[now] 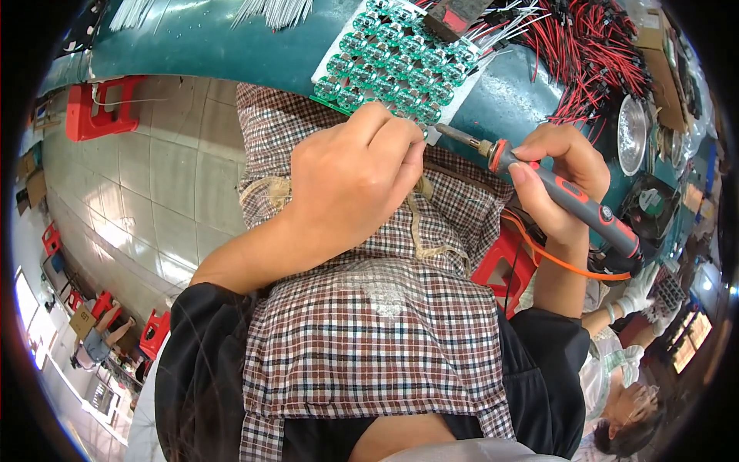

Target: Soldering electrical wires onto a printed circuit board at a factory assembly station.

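Note:
A soldering iron with a grey and red handle is gripped in my right hand, its metal tip pointing left to the near edge of a panel of round green circuit boards. My left hand is closed in a pinch just left of the tip, by the panel's lower edge. What its fingers hold, if anything, is hidden from view. An orange cable trails near the back end of the iron. The panel lies on a white pad at the edge of the green work table.
Red and black wires lie heaped at the far right, near a round metal dish and a fan. Bundles of white wires lie at the back. A red stool stands left. Another person works at lower right.

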The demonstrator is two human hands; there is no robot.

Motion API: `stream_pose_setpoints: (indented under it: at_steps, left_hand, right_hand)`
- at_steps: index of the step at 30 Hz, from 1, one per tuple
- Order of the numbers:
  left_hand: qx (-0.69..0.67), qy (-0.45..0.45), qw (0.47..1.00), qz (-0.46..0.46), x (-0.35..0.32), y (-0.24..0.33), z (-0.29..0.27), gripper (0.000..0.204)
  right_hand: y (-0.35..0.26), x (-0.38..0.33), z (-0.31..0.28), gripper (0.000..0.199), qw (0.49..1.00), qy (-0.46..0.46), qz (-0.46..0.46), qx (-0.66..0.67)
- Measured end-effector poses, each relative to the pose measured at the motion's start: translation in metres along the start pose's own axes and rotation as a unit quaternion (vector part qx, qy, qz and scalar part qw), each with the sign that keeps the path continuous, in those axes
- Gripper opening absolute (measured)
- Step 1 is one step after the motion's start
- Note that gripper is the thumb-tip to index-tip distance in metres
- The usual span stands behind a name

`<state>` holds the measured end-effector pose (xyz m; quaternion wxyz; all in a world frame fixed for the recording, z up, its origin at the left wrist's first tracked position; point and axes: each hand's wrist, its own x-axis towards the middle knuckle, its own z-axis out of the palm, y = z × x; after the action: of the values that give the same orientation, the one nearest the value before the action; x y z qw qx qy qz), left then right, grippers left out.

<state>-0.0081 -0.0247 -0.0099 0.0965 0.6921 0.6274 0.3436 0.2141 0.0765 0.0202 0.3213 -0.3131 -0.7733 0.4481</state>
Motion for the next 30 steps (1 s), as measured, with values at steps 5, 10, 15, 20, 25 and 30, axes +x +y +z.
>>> stream_pose_setpoints:
  at_steps: [5,10,15,20,25,30]
  left_hand:
    - [0.000,-0.011,1.000,0.003,-0.001,-0.001,-0.002,0.016]
    - [-0.021,-0.018,0.999,-0.015,0.004,0.003,-0.013,0.017]
    - [-0.025,0.010,1.000,0.002,0.012,0.001,-0.004,0.017]
    - [-0.005,-0.007,1.000,-0.012,0.018,0.004,0.000,0.015]
    - [-0.009,-0.014,1.000,-0.021,0.018,0.002,0.005,0.014]
    - [-0.010,-0.020,1.000,-0.013,0.018,-0.001,0.007,0.013]
  right_hand:
    - [0.002,0.001,-0.001,0.016,1.000,-0.008,0.004,0.012]
    - [0.001,-0.004,-0.014,0.015,0.998,0.053,-0.019,0.042]
    - [-0.001,0.004,-0.014,0.015,0.998,0.060,-0.018,0.012]
    - [0.001,0.010,-0.010,0.015,0.999,0.044,-0.013,0.002]
    - [0.005,0.012,-0.008,0.015,0.999,0.032,-0.002,-0.013]
    - [0.006,0.015,-0.009,0.015,1.000,0.020,0.009,0.007]
